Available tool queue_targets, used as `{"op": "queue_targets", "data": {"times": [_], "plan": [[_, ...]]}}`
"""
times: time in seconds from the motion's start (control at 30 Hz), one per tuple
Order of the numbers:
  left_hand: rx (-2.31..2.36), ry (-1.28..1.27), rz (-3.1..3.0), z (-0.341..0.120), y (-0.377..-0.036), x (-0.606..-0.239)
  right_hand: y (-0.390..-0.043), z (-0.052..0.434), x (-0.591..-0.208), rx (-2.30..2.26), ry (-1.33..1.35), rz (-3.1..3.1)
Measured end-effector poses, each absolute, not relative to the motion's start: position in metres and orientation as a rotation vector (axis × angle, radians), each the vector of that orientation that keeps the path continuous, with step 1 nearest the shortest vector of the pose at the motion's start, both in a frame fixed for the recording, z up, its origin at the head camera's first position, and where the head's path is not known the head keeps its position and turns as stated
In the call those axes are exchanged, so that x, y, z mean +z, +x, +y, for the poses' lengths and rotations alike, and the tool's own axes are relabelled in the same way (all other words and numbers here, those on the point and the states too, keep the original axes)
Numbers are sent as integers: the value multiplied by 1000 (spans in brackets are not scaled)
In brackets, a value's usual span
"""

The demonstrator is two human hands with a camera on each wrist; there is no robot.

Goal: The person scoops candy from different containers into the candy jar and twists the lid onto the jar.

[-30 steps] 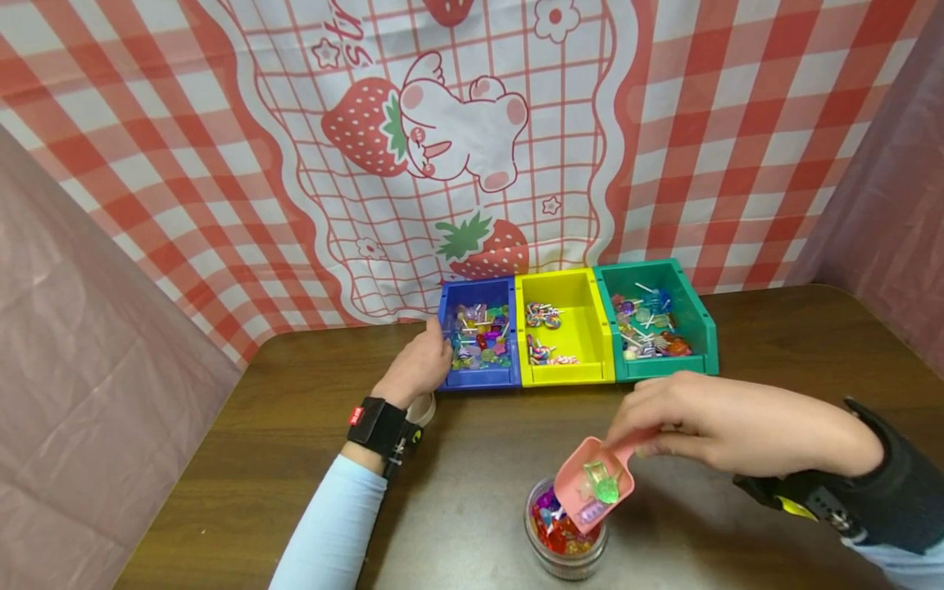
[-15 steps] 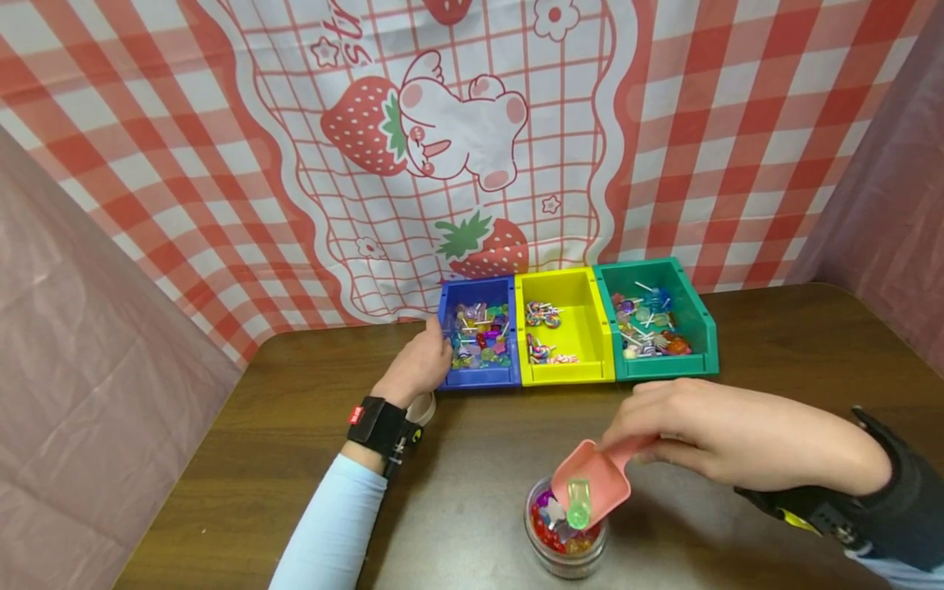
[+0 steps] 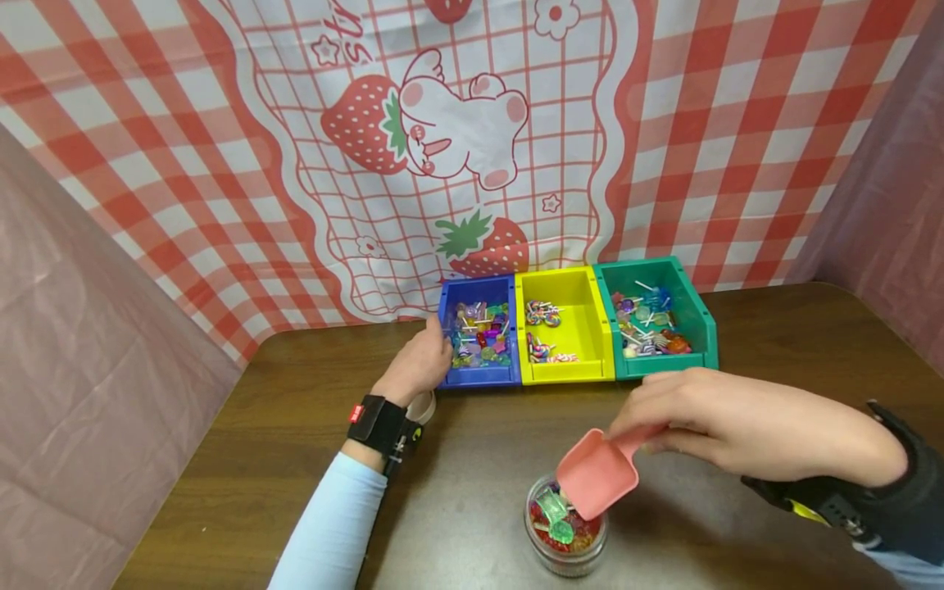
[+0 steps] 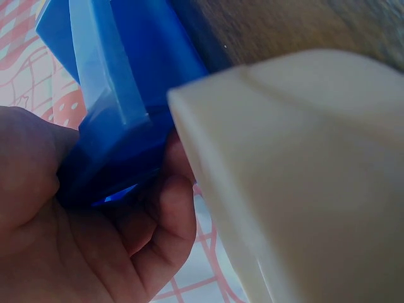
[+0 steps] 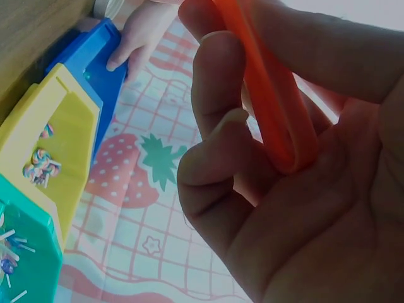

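Observation:
My right hand (image 3: 701,422) grips the handle of a pink scoop (image 3: 599,477). In the right wrist view its fingers curl round the handle (image 5: 278,95). The scoop's bowl is bare and tilts over the rim of a clear jar (image 3: 566,565). Inside the jar lie red and orange pieces, with clear green charms (image 3: 555,515) on top. My left hand (image 3: 416,365) holds the left wall of a blue bin (image 3: 483,377). The left wrist view has the thumb on one side of the blue wall (image 4: 107,126) and curled fingers on the other.
A yellow bin (image 3: 583,328) with small lollipops and a green bin (image 3: 701,328) with mixed charms adjoin the blue one. A pale round lid-like thing (image 3: 422,408) sits beside my left wrist. Behind the wooden table (image 3: 295,459) hangs a checked cloth (image 3: 693,164).
The green charms and other pieces on the scoop have slid into the jar, leaving its bowl bare. The scoop has tipped, then lifted slightly. My left hand stays put.

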State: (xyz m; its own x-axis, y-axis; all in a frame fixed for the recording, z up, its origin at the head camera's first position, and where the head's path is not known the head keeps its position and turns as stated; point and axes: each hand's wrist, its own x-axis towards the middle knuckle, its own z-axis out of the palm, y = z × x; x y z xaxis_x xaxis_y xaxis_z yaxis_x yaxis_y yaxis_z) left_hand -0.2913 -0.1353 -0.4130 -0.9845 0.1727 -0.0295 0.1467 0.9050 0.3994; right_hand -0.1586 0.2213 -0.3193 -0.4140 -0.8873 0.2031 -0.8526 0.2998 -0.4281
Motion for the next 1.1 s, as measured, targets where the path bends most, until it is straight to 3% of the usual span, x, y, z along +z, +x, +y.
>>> {"op": "queue_targets", "data": {"times": [0.27, 0.5, 0.67, 1.1], "plan": [[620, 251, 3008, -136, -292, -412, -177, 247, -316, -767, -1657, 2692], [620, 244, 3007, -137, -291, -414, -209, 275, -323, -569, -965, 3140], [628, 238, 3002, -137, -292, -416, -230, 285, -336, -402, -724, 3243], [628, 245, 3009, -136, -291, -414, -247, 273, -376, -267, -789, 3399]]}}
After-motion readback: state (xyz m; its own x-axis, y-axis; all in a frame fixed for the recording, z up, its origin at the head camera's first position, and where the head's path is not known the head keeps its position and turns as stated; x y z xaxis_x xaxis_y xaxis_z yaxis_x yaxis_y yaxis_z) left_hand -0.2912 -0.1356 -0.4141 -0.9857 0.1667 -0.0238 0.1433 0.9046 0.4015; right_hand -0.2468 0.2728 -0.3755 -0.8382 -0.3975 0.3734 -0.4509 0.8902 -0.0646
